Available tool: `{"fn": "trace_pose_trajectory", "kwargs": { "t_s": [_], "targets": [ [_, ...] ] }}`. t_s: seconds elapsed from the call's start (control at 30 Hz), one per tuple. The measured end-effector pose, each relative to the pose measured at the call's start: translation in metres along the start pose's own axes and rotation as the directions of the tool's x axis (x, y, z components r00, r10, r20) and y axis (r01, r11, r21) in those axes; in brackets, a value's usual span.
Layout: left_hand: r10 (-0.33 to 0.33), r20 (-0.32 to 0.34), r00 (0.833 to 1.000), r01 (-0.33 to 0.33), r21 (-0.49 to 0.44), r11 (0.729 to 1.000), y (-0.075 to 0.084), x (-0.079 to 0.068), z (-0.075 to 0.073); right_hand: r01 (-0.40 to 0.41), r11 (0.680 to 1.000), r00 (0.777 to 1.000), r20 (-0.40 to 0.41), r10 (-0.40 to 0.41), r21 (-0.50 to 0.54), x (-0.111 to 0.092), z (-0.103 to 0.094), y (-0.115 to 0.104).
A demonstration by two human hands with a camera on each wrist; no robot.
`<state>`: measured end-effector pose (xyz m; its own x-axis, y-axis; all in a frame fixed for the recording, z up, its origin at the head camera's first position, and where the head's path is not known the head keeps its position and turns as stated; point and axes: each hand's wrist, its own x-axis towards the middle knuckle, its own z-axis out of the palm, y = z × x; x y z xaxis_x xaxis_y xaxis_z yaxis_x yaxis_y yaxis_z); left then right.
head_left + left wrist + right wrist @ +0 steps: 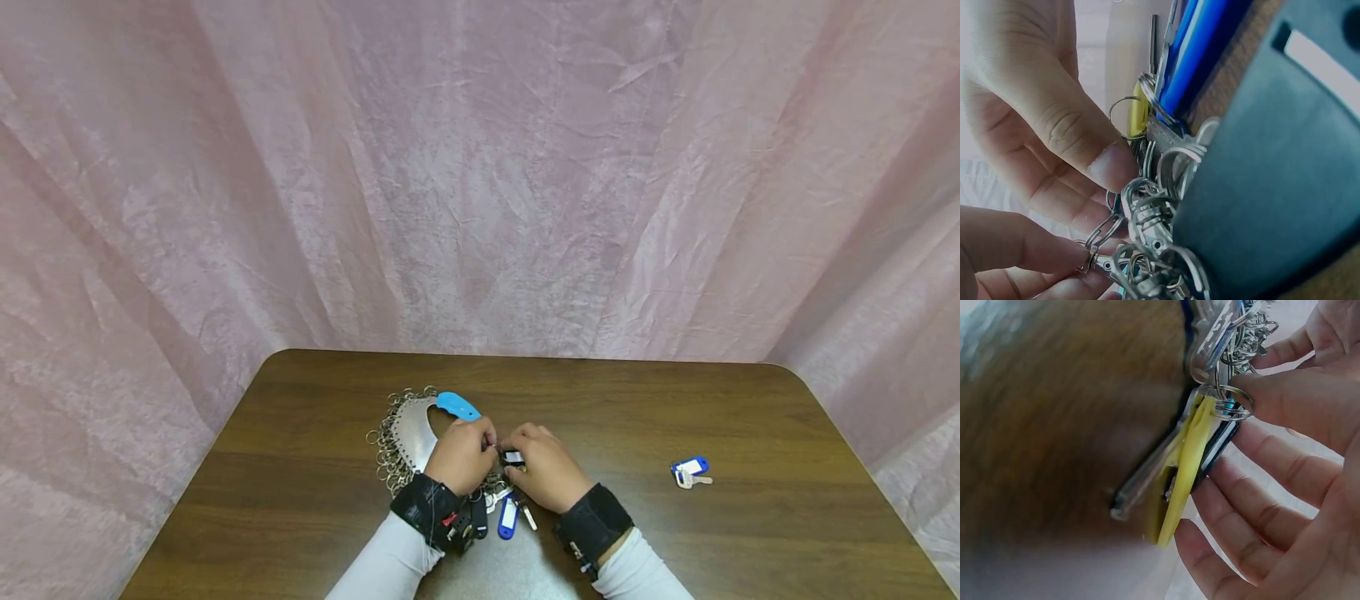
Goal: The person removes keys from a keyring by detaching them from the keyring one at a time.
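Note:
A crescent-shaped metal key holder (411, 433) with a blue handle (457, 406) lies on the table, many clips and rings along its edge. At its near right end, my left hand (459, 458) pinches a small metal clip (1088, 257). My right hand (549, 468) holds a black key tag (513, 457) with a white label, close to the left fingers. A split ring (1105, 230) sits between the two hands. Below them lie a blue key tag (507, 517), a large black fob (479, 515) and a yellow tag (1188, 472) with a key.
To the right, a separate blue key tag (692, 465) lies with a silver key (693, 480). The brown wooden table (750, 417) has rounded far corners, and a pink curtain (480, 183) hangs behind it.

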<state>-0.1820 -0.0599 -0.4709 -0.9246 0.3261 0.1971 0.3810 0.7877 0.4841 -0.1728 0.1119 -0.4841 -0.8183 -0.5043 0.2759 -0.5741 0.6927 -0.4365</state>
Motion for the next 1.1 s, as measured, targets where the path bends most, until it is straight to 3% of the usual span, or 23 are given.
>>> {"fn": "trace_pose_trajectory", "kwargs": {
  "t_s": [0.23,0.57,0.83,1.1],
  "targets": [
    [-0.025,0.029,0.999,0.026,-0.038,0.999,0.0025,-0.0007,-0.0029,-0.012,0.999,1.0,-0.012,0.012,0.045,-0.0011,-0.0004,0.0012],
    [0.009,0.052,0.999,-0.005,-0.092,0.996,-0.001,0.0007,0.0002,-0.043,0.998,0.999,0.033,0.042,0.044,-0.0028,-0.0025,0.0011],
    [0.041,0.051,0.998,-0.037,-0.071,0.997,-0.0008,0.0015,0.0044,-0.038,0.998,0.999,-0.004,0.039,0.058,-0.0044,-0.0017,0.0032],
    [0.034,0.096,0.995,-0.026,-0.086,0.996,0.0004,0.0018,0.0037,-0.081,0.992,0.996,-0.033,0.085,0.1,-0.0055,-0.0026,0.0057]
  ]
}}
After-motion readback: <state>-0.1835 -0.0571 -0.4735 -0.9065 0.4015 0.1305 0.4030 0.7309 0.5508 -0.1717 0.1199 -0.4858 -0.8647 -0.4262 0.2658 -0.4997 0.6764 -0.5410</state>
